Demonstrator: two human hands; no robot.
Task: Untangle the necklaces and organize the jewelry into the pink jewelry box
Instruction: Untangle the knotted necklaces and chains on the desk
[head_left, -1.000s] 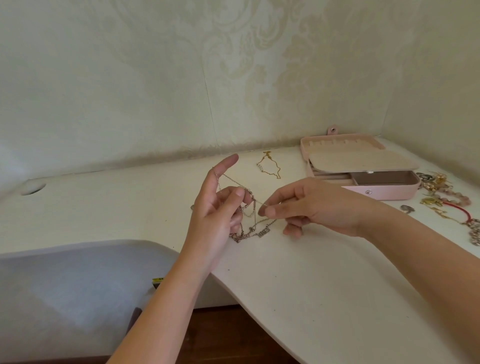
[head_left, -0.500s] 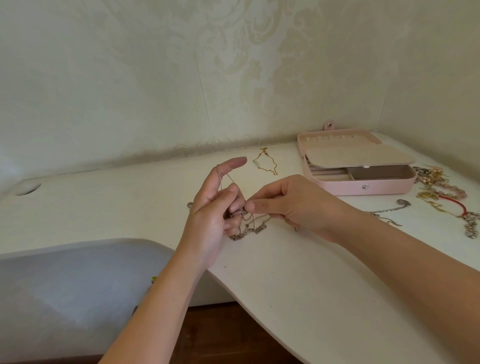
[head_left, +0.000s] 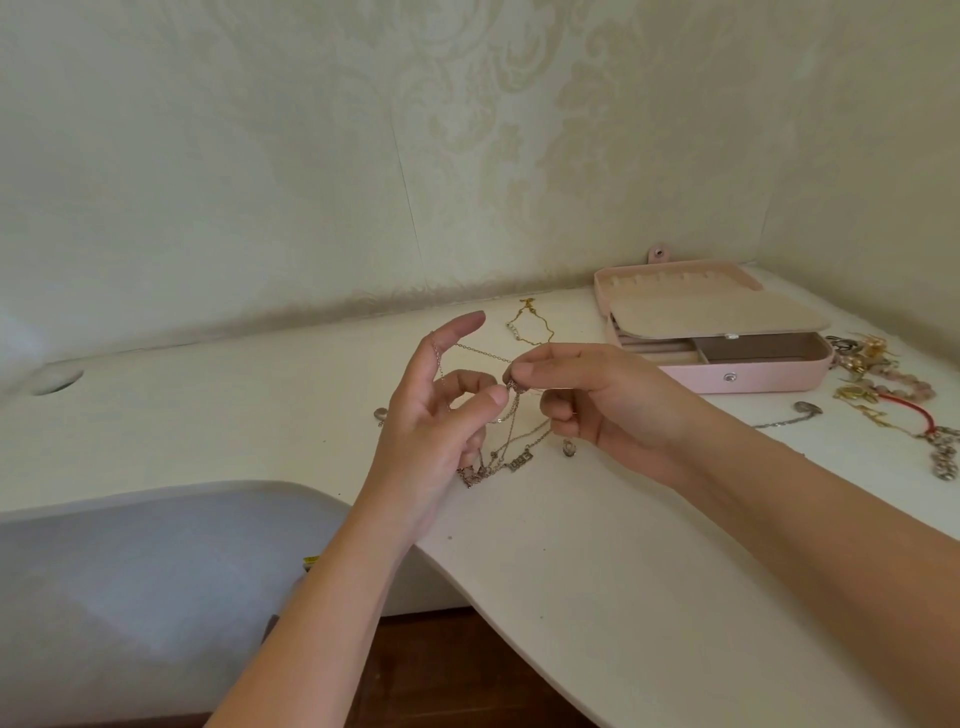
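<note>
Centrally, the tangled necklaces (head_left: 511, 431) hang as a web of thin chains between two bare hands, just above the tabletop (head_left: 597, 597) near the curved front edge, with the lowest loops and a word pendant (head_left: 521, 461) resting on the surface. The left hand (head_left: 431, 431) has its index finger raised with one strand looped over it, and its other fingers are curled among the chains. The right hand (head_left: 597, 400) pinches a small knot between thumb and forefinger, its remaining fingers loosely curled. These chains look very light, limp and slippery, and likely to snap or tighten if tugged; the slack strands beside the knot seem the best place to take hold. Toward the back edge lies a separate gold chain (head_left: 530, 325). The pink jewelry box (head_left: 753, 374) sits open in the far right corner, well apart from the hands. A heap of jewelry (head_left: 883, 384) spreads along the right edge, and a silver piece (head_left: 800, 413) lies between the right forearm and the box, in the likely path.
</note>
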